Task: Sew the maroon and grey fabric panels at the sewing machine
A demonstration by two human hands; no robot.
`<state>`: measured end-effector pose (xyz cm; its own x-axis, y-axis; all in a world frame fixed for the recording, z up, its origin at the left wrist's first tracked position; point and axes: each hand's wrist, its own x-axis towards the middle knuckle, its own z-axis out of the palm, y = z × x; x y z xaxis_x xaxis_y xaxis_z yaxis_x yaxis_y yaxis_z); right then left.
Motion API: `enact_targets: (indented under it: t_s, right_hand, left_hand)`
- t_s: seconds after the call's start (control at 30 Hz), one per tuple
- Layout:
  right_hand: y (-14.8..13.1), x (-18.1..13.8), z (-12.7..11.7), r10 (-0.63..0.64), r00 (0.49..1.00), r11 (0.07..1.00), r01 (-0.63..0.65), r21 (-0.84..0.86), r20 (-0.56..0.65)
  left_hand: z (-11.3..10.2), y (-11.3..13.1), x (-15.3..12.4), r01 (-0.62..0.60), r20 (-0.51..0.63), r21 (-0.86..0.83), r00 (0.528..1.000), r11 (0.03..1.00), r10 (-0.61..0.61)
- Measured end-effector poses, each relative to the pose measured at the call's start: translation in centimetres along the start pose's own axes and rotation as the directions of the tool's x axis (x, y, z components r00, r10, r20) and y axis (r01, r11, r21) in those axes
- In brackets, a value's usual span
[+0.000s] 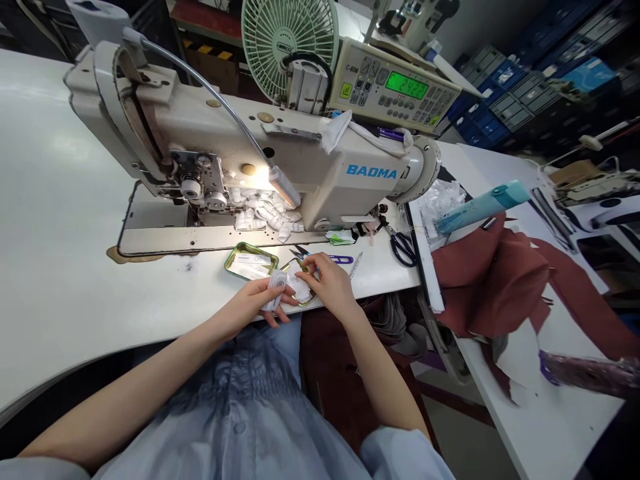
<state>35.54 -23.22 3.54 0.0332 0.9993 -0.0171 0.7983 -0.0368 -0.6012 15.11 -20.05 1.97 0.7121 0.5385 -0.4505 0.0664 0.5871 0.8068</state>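
Note:
My left hand (249,305) holds a white printed label (277,288) between thumb and fingers, just above the table's front edge. Beside it, my right hand (334,285) reaches over a small tray with white labels (299,285) in it. Its thumb and forefinger are pinched together, and what lies between them is too small to make out. Left of this tray stands a green-rimmed tin (228,266) holding a printed white label. Snips with blue-purple handles (341,259) lie behind my right hand.
A sewing machine (320,180) spans the table behind my hands, white tape strips (267,212) heaped under its lit arm. Black-handled scissors (401,248) lie to the right. Reddish-brown pieces (493,280) and a light-blue cylinder (483,205) rest on the side table. A fan (290,43) stands behind.

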Motion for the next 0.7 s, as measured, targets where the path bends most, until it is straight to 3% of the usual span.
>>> enact_targets:
  t_s: [0.13,0.27,0.33,0.53,0.6,0.7]
  right_hand:
    - [-0.8,-0.5,0.8,-0.082,0.995,0.970,0.065,0.235,0.064]
    - [-0.7,-0.3,0.9,-0.091,0.993,0.944,0.063,0.324,0.075]
    - [-0.2,-0.1,0.5,-0.071,0.995,0.959,0.047,0.280,0.075]
    - [0.7,0.5,-0.6,-0.001,0.994,0.996,0.011,-0.091,0.107]
    - [0.6,0.4,-0.4,0.011,0.999,0.997,-0.007,-0.075,0.047]
    - [0.2,0.0,0.2,0.003,1.000,0.996,-0.003,0.093,0.003]
  left_hand:
    - [0.0,-0.5,0.3,-0.016,-0.001,0.032,1.000,0.999,0.016]
    - [0.1,-0.6,0.5,-0.018,-0.019,0.055,1.000,0.998,0.019]
    - [0.1,-0.5,0.4,-0.021,-0.022,0.059,1.000,0.998,0.022]
    - [0.1,0.0,0.0,-0.001,-0.026,-0.021,1.000,1.000,0.001]
    - [0.0,0.1,0.0,0.002,-0.023,-0.030,1.000,1.000,-0.003]
    - [0.0,0.0,0.1,0.009,-0.004,0.001,1.000,1.000,-0.009]
